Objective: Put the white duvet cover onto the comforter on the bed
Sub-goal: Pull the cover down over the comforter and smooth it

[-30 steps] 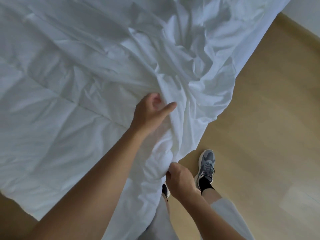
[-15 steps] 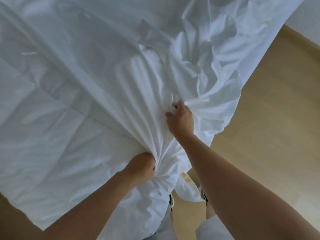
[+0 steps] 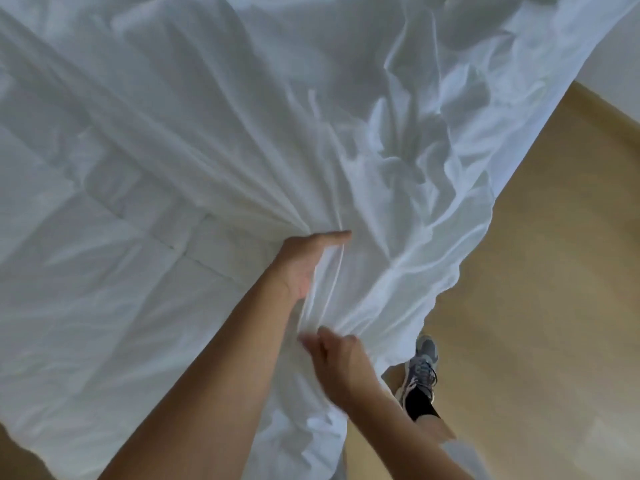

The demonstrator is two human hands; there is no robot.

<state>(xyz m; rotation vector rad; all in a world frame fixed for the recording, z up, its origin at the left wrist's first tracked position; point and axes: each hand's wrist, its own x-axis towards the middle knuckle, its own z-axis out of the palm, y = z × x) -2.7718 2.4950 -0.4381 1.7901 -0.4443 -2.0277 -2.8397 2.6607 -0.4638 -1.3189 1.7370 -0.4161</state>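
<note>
Two hands gathering a duvet cover at the bed's edge
Left hand [image 3: 304,261] grips bunched folds of the white duvet cover [image 3: 363,174], which overlies the quilted comforter [image 3: 104,271]; right hand [image 3: 341,362], blurred, pinches the cover just below; no writing legible

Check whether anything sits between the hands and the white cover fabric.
Nothing visible does: the left hand and right hand both touch the gathered white duvet cover, which lies directly on the white quilted comforter.
</note>
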